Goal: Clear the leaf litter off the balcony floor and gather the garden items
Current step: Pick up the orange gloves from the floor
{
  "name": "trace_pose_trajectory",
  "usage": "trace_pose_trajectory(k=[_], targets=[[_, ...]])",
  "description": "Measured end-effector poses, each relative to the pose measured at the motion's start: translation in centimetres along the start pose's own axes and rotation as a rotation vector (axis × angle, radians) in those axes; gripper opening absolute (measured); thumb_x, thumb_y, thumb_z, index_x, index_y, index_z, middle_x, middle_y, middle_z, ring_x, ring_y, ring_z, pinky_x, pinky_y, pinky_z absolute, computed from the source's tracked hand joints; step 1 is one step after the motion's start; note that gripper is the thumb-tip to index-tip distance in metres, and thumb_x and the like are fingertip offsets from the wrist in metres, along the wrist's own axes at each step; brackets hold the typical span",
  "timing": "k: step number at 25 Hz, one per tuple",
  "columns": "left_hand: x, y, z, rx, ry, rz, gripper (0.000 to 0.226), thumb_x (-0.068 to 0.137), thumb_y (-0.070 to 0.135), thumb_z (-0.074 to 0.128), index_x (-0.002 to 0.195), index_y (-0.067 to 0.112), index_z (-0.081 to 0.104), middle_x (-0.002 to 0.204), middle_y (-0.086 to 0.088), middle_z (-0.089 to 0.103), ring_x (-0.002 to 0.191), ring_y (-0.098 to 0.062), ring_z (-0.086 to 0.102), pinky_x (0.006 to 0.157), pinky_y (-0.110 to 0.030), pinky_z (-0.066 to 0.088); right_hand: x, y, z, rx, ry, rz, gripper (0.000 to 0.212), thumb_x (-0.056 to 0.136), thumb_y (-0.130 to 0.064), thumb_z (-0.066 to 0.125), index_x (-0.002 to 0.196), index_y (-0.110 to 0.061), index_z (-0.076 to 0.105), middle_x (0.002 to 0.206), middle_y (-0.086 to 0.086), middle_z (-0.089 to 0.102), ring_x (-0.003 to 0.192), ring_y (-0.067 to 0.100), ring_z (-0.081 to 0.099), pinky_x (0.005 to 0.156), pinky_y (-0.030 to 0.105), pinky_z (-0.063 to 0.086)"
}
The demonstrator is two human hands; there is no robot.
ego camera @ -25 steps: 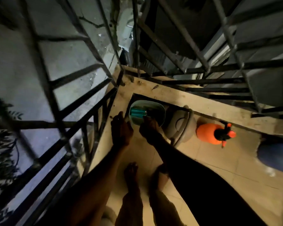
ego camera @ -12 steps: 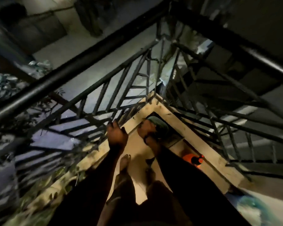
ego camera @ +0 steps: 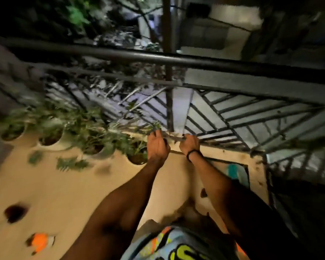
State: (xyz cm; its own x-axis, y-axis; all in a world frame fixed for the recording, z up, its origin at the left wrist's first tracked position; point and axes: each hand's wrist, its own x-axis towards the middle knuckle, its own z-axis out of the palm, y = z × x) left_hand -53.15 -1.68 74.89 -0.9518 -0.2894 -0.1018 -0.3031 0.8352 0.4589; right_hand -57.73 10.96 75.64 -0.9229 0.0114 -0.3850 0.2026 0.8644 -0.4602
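My left hand point(ego camera: 157, 147) and my right hand point(ego camera: 190, 145) reach forward side by side to the ledge at the foot of the railing. The fingers of both are curled. Motion blur hides whether they grip anything; a thin dark line runs between them. A black band sits on my right wrist. Green leaf litter point(ego camera: 70, 164) lies on the beige floor to the left, with another scrap of leaf litter point(ego camera: 34, 157) further left. A teal basin point(ego camera: 234, 170) sits in the right corner, partly behind my right forearm.
Several potted plants point(ego camera: 137, 158) stand in a row along the ledge to the left of my hands. The dark metal railing point(ego camera: 195, 62) runs across the view. An orange object point(ego camera: 38, 243) and a dark blob point(ego camera: 15, 212) lie on the floor at lower left.
The view has swung left, away from the corner with the basin and orange sprayer. Both hands have left the basin and now sit at the ledge under the railing.
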Motion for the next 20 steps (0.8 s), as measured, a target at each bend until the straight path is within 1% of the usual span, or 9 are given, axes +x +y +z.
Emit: trace_pose_trajectory(k=[2,5,6,10,15,18,20], targets=[[-3.1,-6.0,-3.4,-0.039,0.092,-0.129,0.048,0.093,0.020,0.054,0.135,0.000,0.044,0.124,-0.022,0.055,0.117,-0.039,0.049,0.099,-0.042,0.038,-3.1,-5.2,4.2,-0.048,-0.071,-0.106,0.032,0.089,-0.012,0.055,0.118,-0.005,0.067,0.120,0.022,0.065,0.114,0.038,0.058,0.092,0.038,0.048],[-9.8,-16.0,-7.9,-0.044,0.208,-0.311,0.041,0.095,0.016,0.052,0.133,0.001,0.046,0.121,-0.023,0.055,0.115,-0.040,0.050,0.098,-0.044,0.040,-9.9,-12.8,11.4,-0.122,-0.176,-0.272,0.026,0.089,-0.017,0.056,0.111,-0.008,0.069,0.116,0.020,0.066,0.111,0.037,0.060,0.086,0.038,0.050],[-12.4,-19.1,-9.4,-0.059,0.246,-0.401,0.041,0.095,0.016,0.051,0.133,0.002,0.046,0.122,-0.022,0.055,0.114,-0.040,0.050,0.097,-0.044,0.041,-12.4,-15.0,13.8,-0.129,-0.208,-0.330,0.026,0.091,-0.017,0.056,0.111,-0.009,0.069,0.116,0.019,0.066,0.111,0.036,0.060,0.086,0.038,0.049],[-22.6,-31.3,-14.7,-0.059,0.391,-0.712,0.045,0.094,0.018,0.053,0.136,0.006,0.045,0.121,-0.020,0.056,0.110,-0.038,0.053,0.094,-0.043,0.043,-22.5,-23.3,22.9,-0.215,-0.369,-0.564,0.027,0.092,-0.014,0.054,0.114,-0.005,0.067,0.119,0.019,0.065,0.113,0.035,0.059,0.090,0.038,0.048],[-31.3,-42.2,-18.2,-0.054,0.490,-1.035,0.048,0.097,0.020,0.052,0.142,0.006,0.043,0.128,-0.021,0.056,0.115,-0.037,0.053,0.094,-0.044,0.044,-31.6,-31.1,32.3,-0.279,-0.530,-0.783,0.033,0.093,-0.015,0.051,0.123,-0.004,0.061,0.128,0.019,0.061,0.120,0.034,0.054,0.099,0.038,0.047],[-34.3,-47.5,-18.9,-0.096,0.548,-1.179,0.045,0.096,0.020,0.050,0.138,0.004,0.047,0.124,-0.021,0.058,0.112,-0.038,0.054,0.094,-0.046,0.044,-34.5,-35.4,37.6,-0.345,-0.615,-0.890,0.039,0.095,-0.017,0.049,0.132,-0.006,0.056,0.133,0.018,0.057,0.124,0.034,0.051,0.102,0.037,0.044],[-35.9,-51.4,-19.0,-0.107,0.575,-1.286,0.045,0.094,0.019,0.053,0.136,0.004,0.048,0.122,-0.022,0.058,0.110,-0.040,0.054,0.093,-0.047,0.044,-35.7,-38.3,41.7,-0.388,-0.682,-0.929,0.044,0.096,-0.020,0.049,0.138,-0.007,0.051,0.138,0.017,0.054,0.127,0.033,0.049,0.105,0.037,0.043]])
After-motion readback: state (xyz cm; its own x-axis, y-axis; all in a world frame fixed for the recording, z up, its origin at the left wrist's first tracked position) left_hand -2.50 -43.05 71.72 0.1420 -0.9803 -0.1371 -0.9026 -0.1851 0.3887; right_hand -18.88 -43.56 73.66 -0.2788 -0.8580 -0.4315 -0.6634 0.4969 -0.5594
